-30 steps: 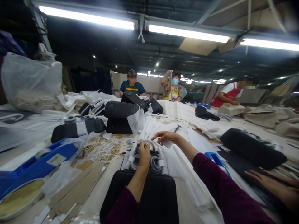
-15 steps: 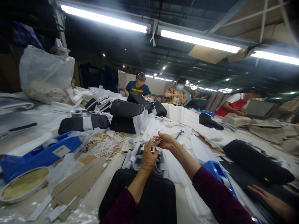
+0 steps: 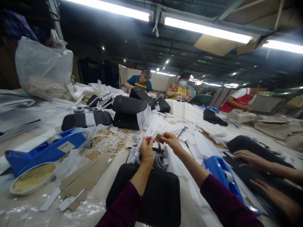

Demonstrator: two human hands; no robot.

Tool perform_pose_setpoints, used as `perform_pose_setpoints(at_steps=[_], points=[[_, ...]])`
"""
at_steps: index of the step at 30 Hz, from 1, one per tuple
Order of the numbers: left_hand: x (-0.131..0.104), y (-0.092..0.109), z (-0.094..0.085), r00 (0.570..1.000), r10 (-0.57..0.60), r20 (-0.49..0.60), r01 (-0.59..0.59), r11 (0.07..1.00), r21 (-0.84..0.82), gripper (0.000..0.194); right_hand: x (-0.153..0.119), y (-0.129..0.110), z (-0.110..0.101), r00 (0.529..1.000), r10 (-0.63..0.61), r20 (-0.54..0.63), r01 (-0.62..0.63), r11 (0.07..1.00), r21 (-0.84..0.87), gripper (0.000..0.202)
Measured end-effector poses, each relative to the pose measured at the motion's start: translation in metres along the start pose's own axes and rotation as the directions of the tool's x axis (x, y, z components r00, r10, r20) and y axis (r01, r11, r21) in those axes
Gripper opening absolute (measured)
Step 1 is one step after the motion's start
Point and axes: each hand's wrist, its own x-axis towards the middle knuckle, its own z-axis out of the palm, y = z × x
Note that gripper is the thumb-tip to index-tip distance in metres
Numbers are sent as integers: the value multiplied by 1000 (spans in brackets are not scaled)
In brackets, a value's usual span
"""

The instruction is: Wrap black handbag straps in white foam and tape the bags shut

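R hand [image 3: 172, 142] has a small brown card [image 3: 158, 137] pinched btwn thumb & fingers, held up over the far end of the black bag [image 3: 153, 198]. L hand [image 3: 147, 152] is just beside it, thumb & fingertips drawn together nr the card's L edge; a tiny pale bit shows there, can't tell if it's gripped. Below the hands, grey coiled straps [image 3: 159, 161] w/ white wrap sit at the bag's far end; bag lies flat on the table, L forearm across it. To the R, a blue tape dispenser [image 3: 219, 171] w/ a white roll; past that, a co-worker's hands [image 3: 252, 160] on black material. To the L, tangled white strings [image 3: 110, 142], cardboard strips [image 3: 82, 176], a round dish [image 3: 15, 189] w/ yellowish contents, & a 2nd blue dispenser [image 3: 44, 157]. Farther out, more black bags [image 3: 129, 104], white sheeting [image 3: 182, 110], & 3 people across the table.
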Motion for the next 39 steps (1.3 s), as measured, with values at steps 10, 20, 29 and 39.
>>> perform_pose_setpoints(at_steps=[10, 20, 29, 39], points=[[-2, 6, 2, 998, -53, -35, 45, 982, -185, 38, 0, 16, 8, 975, -211, -73, 179, 934, -309, 16], [1, 1, 3, 999, 1, -44, -4, 998, -66, 31, 2, -6, 4, 983, -180, 47, 161, 697, -699, 14], [-14, 19, 8, 896, 402, 187, -443, 790, 424, 31, 23, -16, 0, 944, -118, 307, 304, 674, -673, 9], [-15, 18, 7, 906, 342, 250, -419, 643, 641, 9, -5, 12, -12, 933, -217, 288, 312, 887, -341, 48]])
